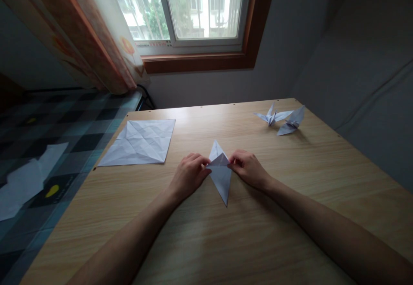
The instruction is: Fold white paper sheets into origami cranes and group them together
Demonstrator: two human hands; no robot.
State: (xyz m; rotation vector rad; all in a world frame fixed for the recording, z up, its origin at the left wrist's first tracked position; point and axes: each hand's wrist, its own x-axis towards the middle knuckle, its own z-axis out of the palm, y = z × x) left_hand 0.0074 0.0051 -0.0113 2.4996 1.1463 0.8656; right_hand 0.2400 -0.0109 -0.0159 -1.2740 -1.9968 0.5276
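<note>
A white folded paper [221, 182] is held in front of me above the wooden table, narrowing to one point away from me and a longer point toward me. A small triangular flap stands across its middle. My left hand [191, 171] is closed, pinching the paper's left corner between thumb and fingers. On the opposite side my right hand [248, 167] pinches the right corner the same way. The undersides of the folds are hidden.
A creased white paper sheet [145, 142] lies flat at the table's left. Two folded paper cranes [272, 116] sit at the far right. Beyond the table's left edge, more white paper [29, 181] rests on a checked cloth [106, 110]. A window [203, 9] is ahead.
</note>
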